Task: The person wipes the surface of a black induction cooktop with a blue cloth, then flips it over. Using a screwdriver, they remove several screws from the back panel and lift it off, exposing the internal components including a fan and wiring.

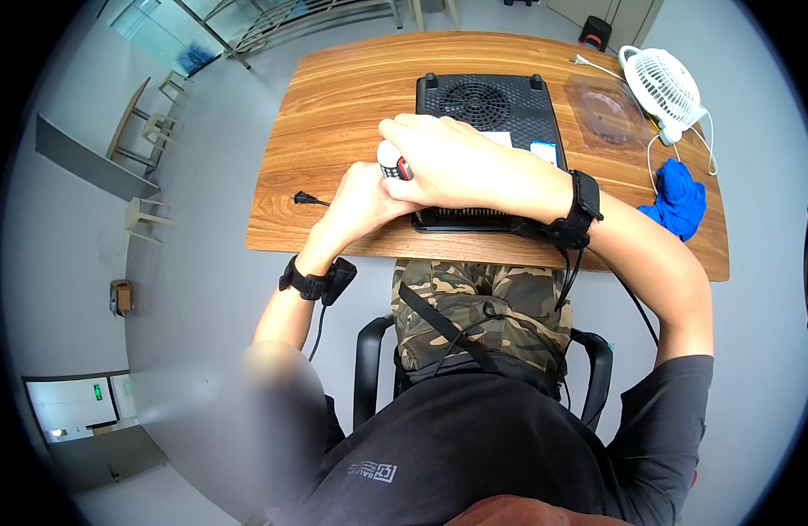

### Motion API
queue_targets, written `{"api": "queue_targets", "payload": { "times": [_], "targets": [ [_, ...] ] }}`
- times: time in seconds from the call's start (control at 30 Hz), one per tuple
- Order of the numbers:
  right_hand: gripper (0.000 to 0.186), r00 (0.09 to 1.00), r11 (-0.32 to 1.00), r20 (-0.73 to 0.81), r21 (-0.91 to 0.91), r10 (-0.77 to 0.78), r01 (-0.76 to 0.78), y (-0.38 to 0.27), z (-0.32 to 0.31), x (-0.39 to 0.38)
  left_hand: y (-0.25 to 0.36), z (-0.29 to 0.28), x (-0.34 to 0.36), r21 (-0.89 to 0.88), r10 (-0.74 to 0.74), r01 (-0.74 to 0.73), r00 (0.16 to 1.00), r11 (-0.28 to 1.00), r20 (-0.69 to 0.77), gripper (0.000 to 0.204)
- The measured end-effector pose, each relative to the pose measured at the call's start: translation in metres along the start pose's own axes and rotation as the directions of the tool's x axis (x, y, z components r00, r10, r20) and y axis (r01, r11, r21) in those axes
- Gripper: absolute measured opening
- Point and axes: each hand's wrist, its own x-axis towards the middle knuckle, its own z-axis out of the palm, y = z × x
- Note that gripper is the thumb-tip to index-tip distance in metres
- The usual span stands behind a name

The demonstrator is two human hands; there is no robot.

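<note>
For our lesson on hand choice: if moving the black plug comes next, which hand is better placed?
Probably the left hand: the black plug lies just left of it on the table. The right hand is farther off. A white, black and red handle shows between them; either may hold it.

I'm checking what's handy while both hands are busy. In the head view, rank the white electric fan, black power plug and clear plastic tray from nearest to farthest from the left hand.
From the left hand:
1. Black power plug, just to its left.
2. Clear plastic tray, well to its right.
3. White electric fan, farther right, beyond the tray.
</note>
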Motion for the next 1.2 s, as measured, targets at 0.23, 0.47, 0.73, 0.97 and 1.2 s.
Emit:
{"api": "queue_targets", "payload": {
  "times": [0.23, 0.47, 0.73, 0.97, 1.2],
  "targets": [
    [0.041, 1.000, 1.000, -0.022, 0.010, -0.002, 0.002, 0.000, 0.000, 0.000, -0.001, 0.001, 0.000, -0.035, -0.022, 0.022, 1.000, 0.999, 0.012, 0.035],
    [0.039, 0.999, 1.000, -0.036, 0.008, -0.007, 0.007, 0.001, 0.000, -0.001, 0.005, -0.002, -0.001, -0.070, -0.016, 0.018, 0.999, 0.997, 0.030, 0.035],
    [0.036, 0.996, 1.000, -0.086, 0.022, -0.013, 0.015, 0.000, -0.008, 0.001, -0.018, 0.002, -0.004, -0.002, -0.045, 0.048, 0.950, 0.999, 0.310, 0.030],
    [0.035, 0.993, 0.999, -0.114, 0.039, -0.007, 0.011, -0.003, -0.024, -0.004, -0.027, 0.018, -0.001, -0.014, -0.020, 0.026, 0.950, 1.000, 0.311, 0.017],
    [0.037, 0.962, 0.999, -0.273, -0.047, 0.006, -0.020, 0.005, -0.071, -0.034, 0.020, 0.011, 0.023, 0.093, -0.014, -0.016, 0.951, 0.996, 0.310, 0.014]
  ]
}}
